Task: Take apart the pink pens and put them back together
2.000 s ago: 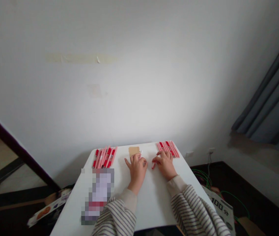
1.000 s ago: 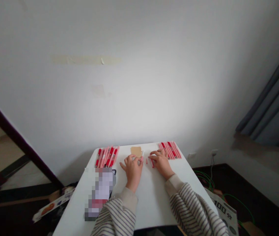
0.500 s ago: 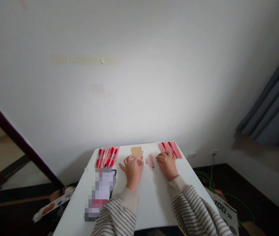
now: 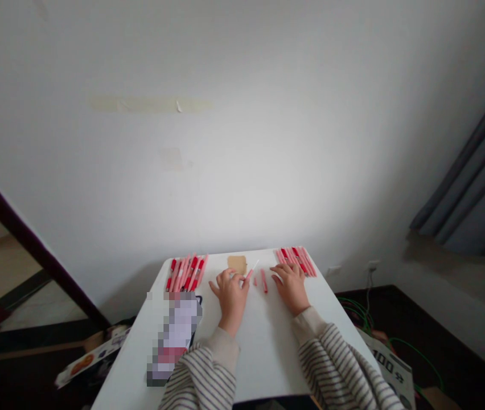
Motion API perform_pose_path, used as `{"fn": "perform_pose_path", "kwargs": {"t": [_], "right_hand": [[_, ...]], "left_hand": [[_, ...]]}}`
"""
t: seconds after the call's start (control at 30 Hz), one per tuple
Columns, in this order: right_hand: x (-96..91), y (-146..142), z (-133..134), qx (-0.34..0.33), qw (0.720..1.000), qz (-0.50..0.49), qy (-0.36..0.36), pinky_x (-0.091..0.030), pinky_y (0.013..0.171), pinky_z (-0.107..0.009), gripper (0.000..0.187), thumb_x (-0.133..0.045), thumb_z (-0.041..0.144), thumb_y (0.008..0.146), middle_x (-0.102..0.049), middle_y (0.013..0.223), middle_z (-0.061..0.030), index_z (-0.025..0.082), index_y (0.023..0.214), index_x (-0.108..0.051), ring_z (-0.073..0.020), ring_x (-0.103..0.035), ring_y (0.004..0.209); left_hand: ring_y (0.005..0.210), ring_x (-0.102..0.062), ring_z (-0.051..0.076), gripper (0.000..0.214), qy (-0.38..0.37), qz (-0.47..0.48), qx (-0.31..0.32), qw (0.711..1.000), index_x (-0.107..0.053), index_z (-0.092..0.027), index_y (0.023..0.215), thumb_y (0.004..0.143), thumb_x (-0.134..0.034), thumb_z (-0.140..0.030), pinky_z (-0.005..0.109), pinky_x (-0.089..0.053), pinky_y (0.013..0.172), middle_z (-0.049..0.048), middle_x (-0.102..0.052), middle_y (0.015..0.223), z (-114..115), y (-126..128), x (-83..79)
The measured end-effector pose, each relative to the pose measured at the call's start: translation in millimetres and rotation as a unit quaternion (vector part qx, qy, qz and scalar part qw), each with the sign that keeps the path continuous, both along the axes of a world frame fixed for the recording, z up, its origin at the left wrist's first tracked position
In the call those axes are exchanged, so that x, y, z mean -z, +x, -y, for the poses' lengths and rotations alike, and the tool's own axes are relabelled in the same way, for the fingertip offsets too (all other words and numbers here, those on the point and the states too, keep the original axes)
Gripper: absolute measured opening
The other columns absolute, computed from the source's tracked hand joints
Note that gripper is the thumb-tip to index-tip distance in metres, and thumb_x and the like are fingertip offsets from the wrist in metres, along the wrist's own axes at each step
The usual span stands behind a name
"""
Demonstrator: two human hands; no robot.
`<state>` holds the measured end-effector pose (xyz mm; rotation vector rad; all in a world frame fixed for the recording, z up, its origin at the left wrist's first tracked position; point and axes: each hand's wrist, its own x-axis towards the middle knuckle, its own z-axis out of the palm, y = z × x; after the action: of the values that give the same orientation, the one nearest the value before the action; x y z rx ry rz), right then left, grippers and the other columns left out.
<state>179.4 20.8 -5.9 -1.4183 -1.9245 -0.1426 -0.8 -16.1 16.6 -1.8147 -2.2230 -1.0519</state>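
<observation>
Pinched between the thumb and fingers of my left hand (image 4: 232, 293) is a pink pen part (image 4: 249, 274). A thin white refill (image 4: 255, 265) sticks out of it, up and to the right. My right hand (image 4: 291, 285) is open, its fingers apart over the table beside the right-hand row of pens. Between both hands lie a pink pen barrel (image 4: 263, 281) with a red end and a small pink piece (image 4: 255, 281). Beyond my left hand a tan square (image 4: 237, 263) lies flat on the table.
Pink and red pens (image 4: 186, 273) lie in a row at the table's back left, and more pens (image 4: 304, 263) at the back right. A phone (image 4: 178, 336), blurred out, lies left of my left arm. The white table (image 4: 263, 353) stands against the wall.
The pen part in my left hand has tilted, and its refill now leans to the right. My right hand's fingers have lifted and spread a little.
</observation>
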Motion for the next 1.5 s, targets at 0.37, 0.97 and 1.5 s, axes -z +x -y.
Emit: {"fn": "perform_pose_path", "kwargs": {"t": [0.37,0.97,1.5], "right_hand": [[-6.5,-3,3,-0.027,0.999,0.001,0.028,-0.029,0.099,-0.042,0.027,-0.064,0.025,0.083,-0.057,0.123,0.0001,0.039,0.106,-0.068,-0.0251,-0.041,0.116],[-5.7,2,1,0.017,0.999,-0.047,-0.007,-0.025,0.092,-0.04,0.014,-0.06,0.028,0.087,-0.066,0.094,-0.0033,0.03,0.087,-0.074,-0.0234,-0.045,0.101],[-2.9,4,-1,0.044,0.998,-0.046,-0.027,-0.025,0.09,-0.039,0.013,-0.061,0.029,0.085,-0.068,0.092,-0.0023,0.031,0.087,-0.073,-0.0233,-0.047,0.1]], "left_hand": [[0.117,-0.044,0.025,0.015,0.002,0.008,0.078,0.997,-0.073,-0.03,0.082,0.08,-0.061,-0.04,0.059,-0.017,0.11,0.0043,-0.057,0.119,4,3,-5.7],[0.113,-0.045,0.025,0.015,-0.01,-0.002,0.008,1.0,-0.072,-0.031,0.088,0.081,-0.06,-0.036,0.058,-0.022,0.105,0.0045,-0.058,0.117,1,-6,-5.3],[0.111,-0.046,0.025,0.018,0.0,0.009,-0.034,0.999,-0.071,-0.03,0.092,0.083,-0.056,-0.034,0.051,-0.025,0.102,0.0052,-0.058,0.116,3,-12,-9.1]]}}
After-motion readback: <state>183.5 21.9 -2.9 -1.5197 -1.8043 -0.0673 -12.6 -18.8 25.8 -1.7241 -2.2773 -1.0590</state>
